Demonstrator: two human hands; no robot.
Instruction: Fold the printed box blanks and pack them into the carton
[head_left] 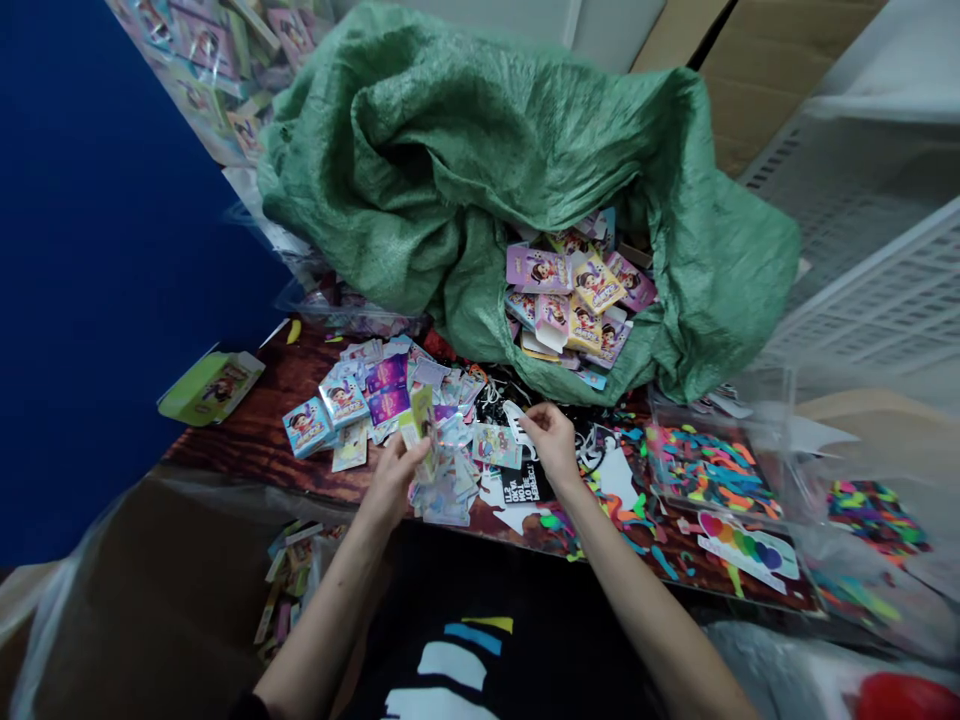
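Observation:
My left hand (395,478) is closed round a small yellow-green card box (424,420), held upright over the table. My right hand (552,445) pinches a white cut-out piece with dark marks (516,422), possibly a sticker. Between and below the hands lies a loose heap of printed cards (448,490), with a pastel picture card (496,446) close to my right fingers. Two blue printed boxes (307,427) and shiny purple packets (388,388) rest left of my left hand. A black piece with white lettering (523,484) lies under my right hand.
A green woven sack (480,150) full of small boxes (592,285) slumps across the back. A clear tray (720,470) of colourful pieces and a rainbow heart sticker (742,545) lie at right. An opened green box (214,388) sits at the left edge. More boxes (289,580) lie below.

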